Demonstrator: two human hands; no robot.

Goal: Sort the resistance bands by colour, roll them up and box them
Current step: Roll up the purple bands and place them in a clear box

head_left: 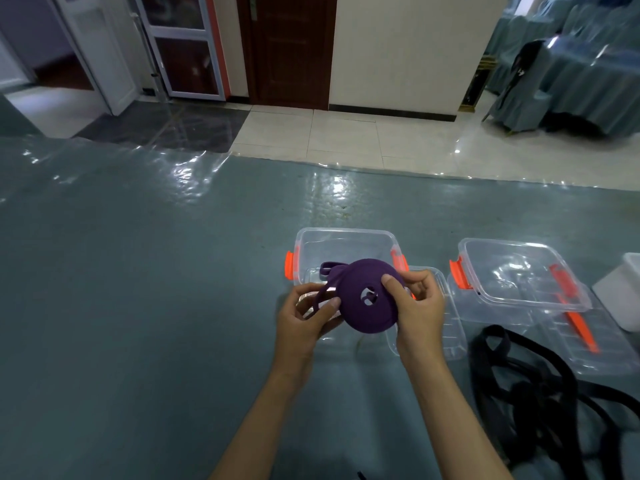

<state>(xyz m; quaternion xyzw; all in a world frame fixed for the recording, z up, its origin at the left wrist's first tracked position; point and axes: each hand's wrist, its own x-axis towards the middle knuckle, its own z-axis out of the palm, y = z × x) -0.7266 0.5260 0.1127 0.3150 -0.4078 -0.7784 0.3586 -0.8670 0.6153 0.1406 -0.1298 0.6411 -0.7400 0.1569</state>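
A purple resistance band [360, 306], wound into a thick coil with a small hole in its middle, is held up in both hands above the table. My right hand [417, 311] grips the coil's right side, thumb on its face. My left hand [304, 320] pinches the loose purple tail at the coil's left. Behind the coil stands an open clear box [346, 244] with orange latches. A second clear box [519, 275] with orange latches sits to the right. A heap of black bands [540, 393] lies at the lower right.
Clear lids [446, 327] lie flat under and beside the boxes, one with an orange handle [575, 320]. A white container [623, 292] is at the right edge. The table [138, 271] has a glossy grey-green cover. Covered chairs stand across the tiled floor.
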